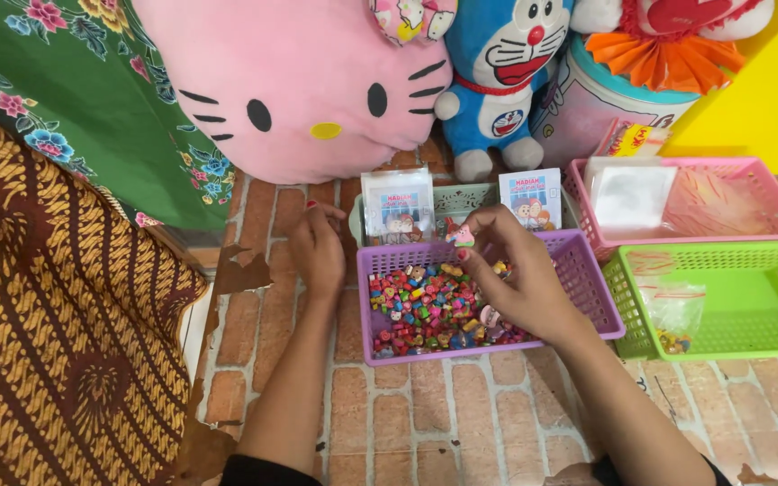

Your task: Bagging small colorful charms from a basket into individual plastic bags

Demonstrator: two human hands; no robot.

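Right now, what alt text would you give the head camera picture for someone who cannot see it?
A person's right hand pinches a small pink piece over a purple basket of tiny colourful pieces, while the left hand rests beside it on brick-patterned flooring. Pink and green baskets sit to the right, plush toys behind.

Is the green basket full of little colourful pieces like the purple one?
No, the green basket holds only a small clear bag, its mesh floor otherwise bare.

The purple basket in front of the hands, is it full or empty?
Partly full. The purple basket holds a low layer of small colourful pieces on its left side; its right end shows bare bottom. The right hand reaches into it.
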